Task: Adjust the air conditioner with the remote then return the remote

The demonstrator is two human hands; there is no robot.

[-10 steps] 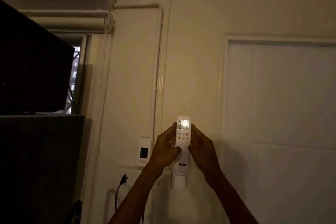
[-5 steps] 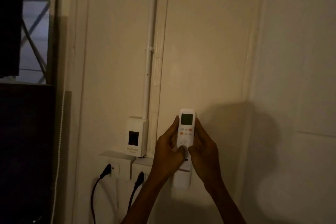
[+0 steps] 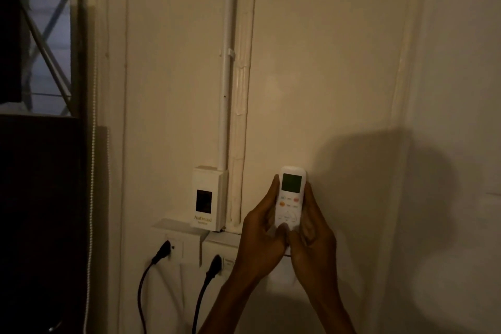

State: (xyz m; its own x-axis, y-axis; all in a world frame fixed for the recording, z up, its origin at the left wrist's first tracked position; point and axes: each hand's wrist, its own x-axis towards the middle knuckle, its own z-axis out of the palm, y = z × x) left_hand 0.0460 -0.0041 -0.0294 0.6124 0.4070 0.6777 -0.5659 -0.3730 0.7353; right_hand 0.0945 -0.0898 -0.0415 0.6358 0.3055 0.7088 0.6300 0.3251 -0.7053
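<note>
Remote (image 3: pixel 291 195) upright betw. both hands, just right of the wall box (image 3: pixel 208 198), left hand (image 3: pixel 261 241) wrapped on its left edge, right hand (image 3: pixel 311 241) clasping its right edge, two plugs (image 3: pixel 162 251) below the box.

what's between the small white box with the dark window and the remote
In the head view, only a painted vertical wall ridge lies between the white box and the remote.
</note>
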